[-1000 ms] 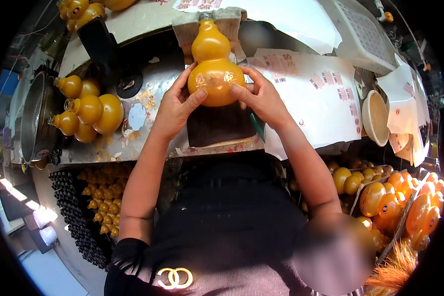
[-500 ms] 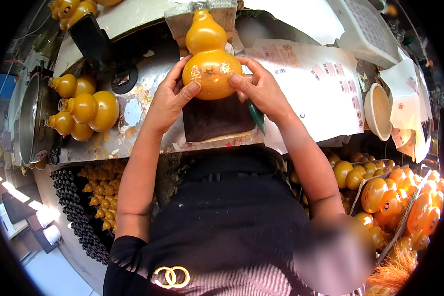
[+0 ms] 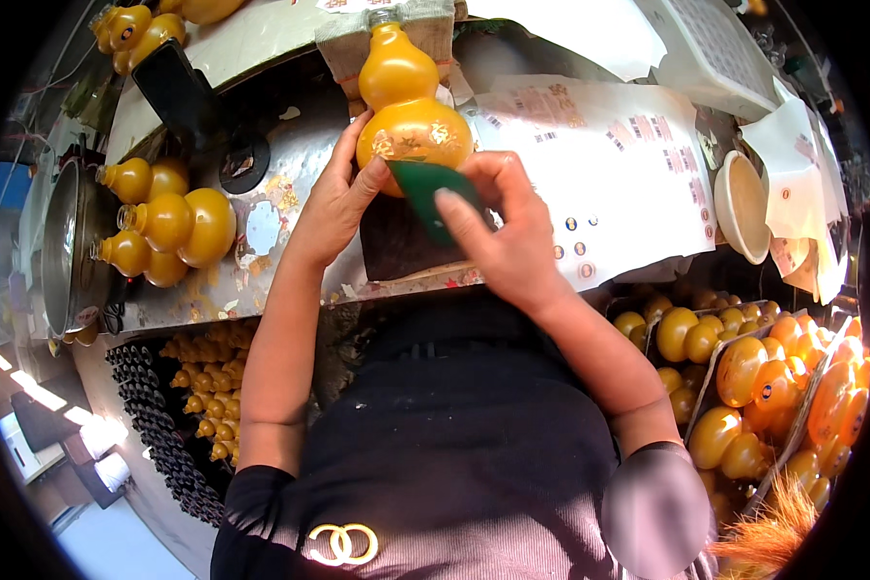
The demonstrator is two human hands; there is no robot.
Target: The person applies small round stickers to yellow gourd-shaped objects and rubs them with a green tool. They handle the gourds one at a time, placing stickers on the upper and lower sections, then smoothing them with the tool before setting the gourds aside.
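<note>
An orange-yellow gourd-shaped bottle [image 3: 396,72] with a clear neck lies in front of me, its neck pointing away, on a cloth-covered support [image 3: 435,34]. Gold decoration marks its wide lower bulb. My left hand [image 3: 340,198] grips the left side of that bulb, thumb at the front. Between thumb and fingers, my right hand [image 3: 498,227] holds a flat green scraper [image 3: 425,193], its tip against the lower face of the bulb. The scraper covers part of the bulb. A dark pad [image 3: 396,256] lies below, at the near table edge.
Several gourd bottles [image 3: 198,227] lie at the left, beside a round metal pan [image 3: 60,246] and a black phone on a stand [image 3: 179,87]. Sticker sheets [image 3: 628,184] cover the right side, with a round bowl [image 3: 741,208] beyond. Crates of gourd bottles [image 3: 744,372] stand at lower right.
My right hand has come off the bottle's right side and moved toward me. The green scraper, earlier hanging beneath that hand, is now turned against the bulb. My left hand stays on the bottle.
</note>
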